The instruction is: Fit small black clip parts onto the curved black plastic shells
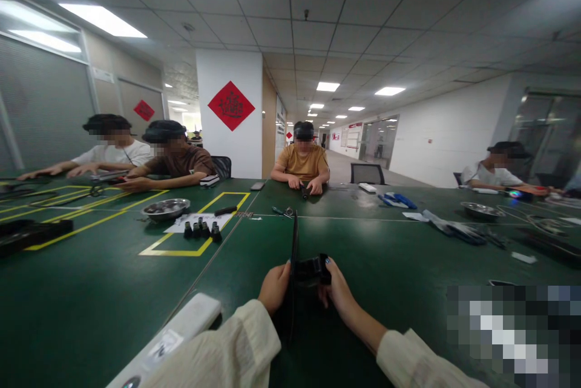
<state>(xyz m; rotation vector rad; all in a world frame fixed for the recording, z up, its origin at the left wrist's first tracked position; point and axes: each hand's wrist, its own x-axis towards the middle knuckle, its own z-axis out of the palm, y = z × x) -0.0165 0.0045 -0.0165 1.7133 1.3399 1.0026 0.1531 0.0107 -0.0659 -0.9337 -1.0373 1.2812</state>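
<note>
My left hand [273,287] and my right hand [338,291] both grip a small black device [311,270] just above the green table [113,291], close to my body. A thin black strap or cable [294,236] rises from the device on its left side. My fingers curl round the device from both sides. Cream sleeves cover both of my forearms.
A white flat box [181,327] lies at my left elbow. Farther left are several small black parts [202,230], a paper sheet and a metal bowl [166,208] inside yellow tape lines. Several people sit round the table. Tools and another bowl [481,210] lie at right.
</note>
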